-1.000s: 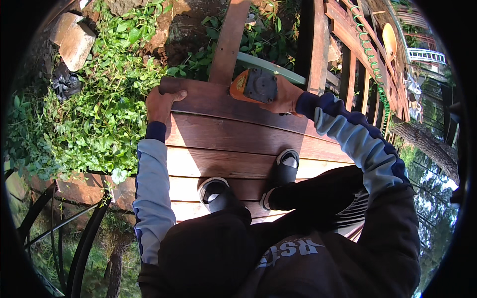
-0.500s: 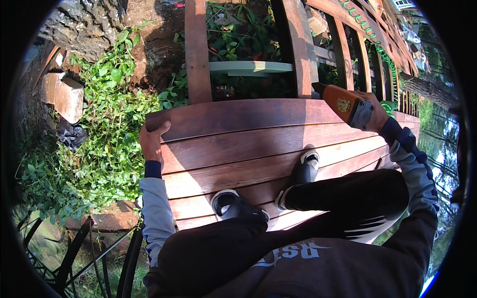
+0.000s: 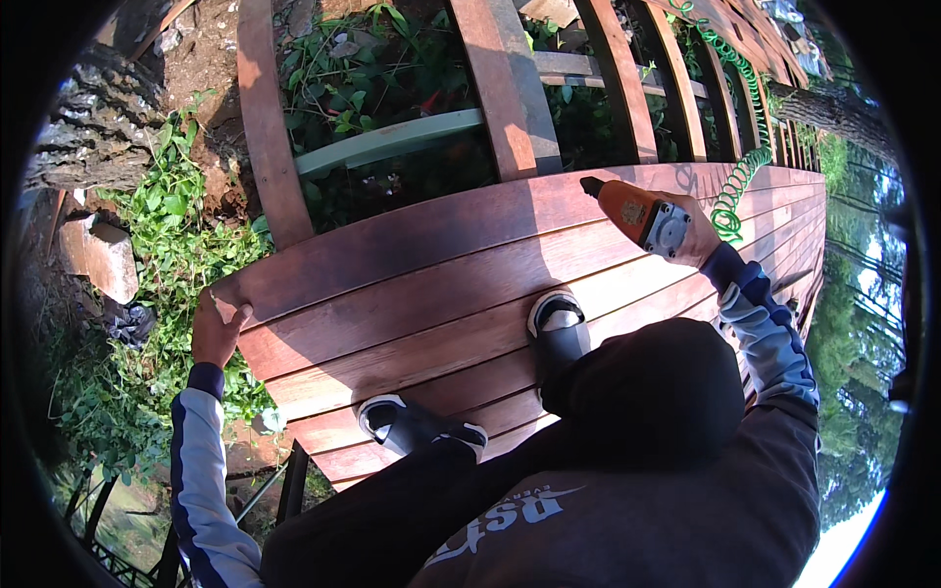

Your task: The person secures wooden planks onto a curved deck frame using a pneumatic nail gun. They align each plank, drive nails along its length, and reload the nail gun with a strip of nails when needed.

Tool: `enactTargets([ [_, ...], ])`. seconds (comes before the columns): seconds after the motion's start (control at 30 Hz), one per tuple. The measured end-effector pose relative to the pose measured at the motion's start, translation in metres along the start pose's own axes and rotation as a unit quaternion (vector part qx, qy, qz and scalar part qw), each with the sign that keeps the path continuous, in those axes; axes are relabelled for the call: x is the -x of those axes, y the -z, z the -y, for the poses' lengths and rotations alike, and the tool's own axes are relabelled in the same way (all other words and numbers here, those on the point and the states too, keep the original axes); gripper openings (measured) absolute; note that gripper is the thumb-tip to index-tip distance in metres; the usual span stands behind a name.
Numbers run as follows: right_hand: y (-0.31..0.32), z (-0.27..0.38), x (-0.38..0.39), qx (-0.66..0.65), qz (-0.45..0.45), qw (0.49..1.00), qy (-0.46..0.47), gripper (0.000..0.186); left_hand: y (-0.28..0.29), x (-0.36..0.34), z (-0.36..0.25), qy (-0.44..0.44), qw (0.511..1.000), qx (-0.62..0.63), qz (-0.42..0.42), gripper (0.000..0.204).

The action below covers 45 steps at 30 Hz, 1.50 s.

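Note:
My left hand [image 3: 217,328] is closed around the left end of the farthest reddish-brown deck board [image 3: 382,235], its thumb on top and the other fingers mostly hidden. In my right hand [image 3: 698,235] is an orange and grey nail gun [image 3: 637,218], its dark nose pointing left above that same board. Whether the nose touches the wood I cannot tell. A green coiled air hose [image 3: 730,196] runs beside the right hand toward the far right. The trigger fingers are hidden behind the tool's body.
My shoes [image 3: 559,328] rest on the laid boards. Beyond the farthest board, bare joists [image 3: 495,88] stand over gaps with plants below, crossed by a pale green bar [image 3: 387,140]. Leafy ground cover [image 3: 176,211] and a tree trunk [image 3: 98,118] lie left, with black metal railing [image 3: 292,480] lower left.
The view has shifted, so the deck and left hand appear farther left. The nail gun's nose has come from the far board's edge to over its surface. Both hands keep their holds.

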State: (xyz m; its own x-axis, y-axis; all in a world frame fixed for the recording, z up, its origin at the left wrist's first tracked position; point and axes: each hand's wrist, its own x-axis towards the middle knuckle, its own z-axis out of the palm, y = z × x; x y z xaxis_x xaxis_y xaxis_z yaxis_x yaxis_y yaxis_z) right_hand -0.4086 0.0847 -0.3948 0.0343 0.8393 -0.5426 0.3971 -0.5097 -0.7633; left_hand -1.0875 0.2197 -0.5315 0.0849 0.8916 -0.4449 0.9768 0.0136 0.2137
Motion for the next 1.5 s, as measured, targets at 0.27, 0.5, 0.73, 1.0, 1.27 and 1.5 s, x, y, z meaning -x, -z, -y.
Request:
enactTargets([
  [0.27, -0.025, 0.004, -0.036, 0.205, 0.100, 0.964, 0.139, 0.061, -0.015, -0.022, -0.195, -0.317, 0.941, -0.060, -0.102, 0.063],
  [0.5, -0.038, 0.012, -0.066, 0.248, 0.145, 0.945, 0.156, 0.060, -0.094, -0.030, -0.309, -0.188, 0.975, -0.023, -0.113, 0.061],
  [0.73, -0.043, 0.023, -0.078, 0.244, 0.181, 0.939, 0.162, 0.066, -0.095, -0.029, -0.305, -0.188, 0.972, -0.035, -0.139, 0.064],
  [1.0, -0.045, 0.020, -0.085, 0.229, 0.189, 0.942, 0.158, 0.056, -0.096, -0.030, -0.303, -0.192, 0.972, -0.020, -0.133, 0.065],
  [1.27, -0.043, 0.024, -0.088, 0.235, 0.195, 0.937, 0.173, 0.056, -0.090, -0.030, -0.304, -0.181, 0.979, -0.007, -0.091, 0.067],
  [1.5, -0.039, 0.016, -0.086, 0.197, 0.205, 0.948, 0.145, 0.056, -0.096, -0.029, -0.303, -0.182, 0.977, -0.012, -0.109, 0.068],
])
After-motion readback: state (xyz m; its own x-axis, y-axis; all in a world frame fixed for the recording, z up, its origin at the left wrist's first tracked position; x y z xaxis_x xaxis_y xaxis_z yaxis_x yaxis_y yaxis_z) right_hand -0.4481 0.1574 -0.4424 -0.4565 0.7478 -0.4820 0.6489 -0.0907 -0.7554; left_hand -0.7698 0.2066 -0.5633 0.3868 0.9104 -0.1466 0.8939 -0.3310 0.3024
